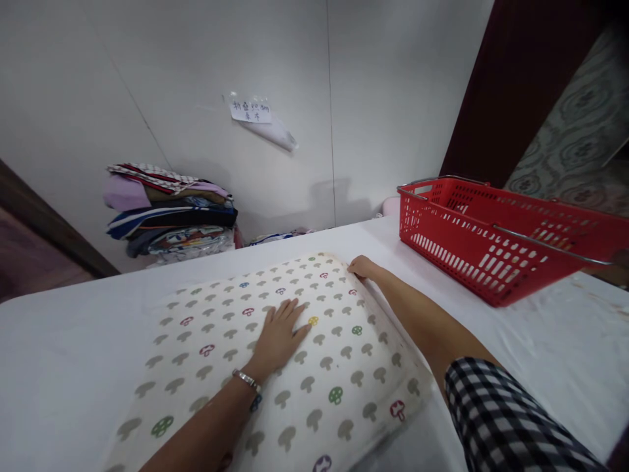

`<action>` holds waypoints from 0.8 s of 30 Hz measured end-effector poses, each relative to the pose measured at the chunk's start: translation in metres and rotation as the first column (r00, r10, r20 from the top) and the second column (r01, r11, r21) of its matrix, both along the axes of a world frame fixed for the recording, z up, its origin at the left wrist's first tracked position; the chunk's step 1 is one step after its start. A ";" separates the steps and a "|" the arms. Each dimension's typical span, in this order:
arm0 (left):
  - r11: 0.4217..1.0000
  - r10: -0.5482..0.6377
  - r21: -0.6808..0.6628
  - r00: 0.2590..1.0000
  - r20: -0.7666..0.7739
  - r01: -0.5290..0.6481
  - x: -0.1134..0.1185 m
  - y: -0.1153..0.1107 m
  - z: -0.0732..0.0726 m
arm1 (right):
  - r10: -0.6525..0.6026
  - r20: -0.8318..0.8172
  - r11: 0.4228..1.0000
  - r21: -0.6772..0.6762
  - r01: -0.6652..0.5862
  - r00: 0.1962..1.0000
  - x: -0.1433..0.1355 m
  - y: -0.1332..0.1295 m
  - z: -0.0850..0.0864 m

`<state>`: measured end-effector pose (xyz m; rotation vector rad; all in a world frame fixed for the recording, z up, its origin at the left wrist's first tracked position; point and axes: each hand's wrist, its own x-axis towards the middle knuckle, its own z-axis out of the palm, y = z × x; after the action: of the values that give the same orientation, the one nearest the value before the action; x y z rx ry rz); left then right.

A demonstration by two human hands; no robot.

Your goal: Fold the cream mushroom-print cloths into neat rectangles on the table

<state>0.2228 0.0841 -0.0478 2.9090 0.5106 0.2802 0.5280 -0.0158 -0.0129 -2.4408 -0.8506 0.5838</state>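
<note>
A cream cloth printed with grey and coloured mushrooms lies spread on the white-covered table. My left hand rests flat on the cloth's middle, fingers stretched out. At the far right corner, my right hand is closed on the cloth's edge, its fingertips partly hidden. Along the right side, the cloth's border looks thin and slightly see-through. My left forearm covers part of the near print, and the cloth's near edge runs out of view.
A red plastic basket with metal handles stands on the table at the right. Behind the table's far edge, at the left, rises a stack of folded fabrics. A paper note hangs on the white wall.
</note>
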 end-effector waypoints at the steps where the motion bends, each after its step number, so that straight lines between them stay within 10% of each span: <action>1: 1.000 0.000 -0.001 1.000 0.002 0.000 0.000 0.000 0.000 | 0.014 -0.011 1.000 -0.007 -0.014 1.000 -0.001 0.000 0.001; 24: 1.000 -0.010 0.005 0.999 0.040 0.010 0.000 0.000 -0.003 | 0.079 0.215 0.978 -0.205 -0.034 0.974 0.000 0.007 -0.003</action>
<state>0.2225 0.0846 -0.0511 2.9034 0.4891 0.3383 0.5278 -0.0087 -0.0156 -2.7104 -0.9961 0.4404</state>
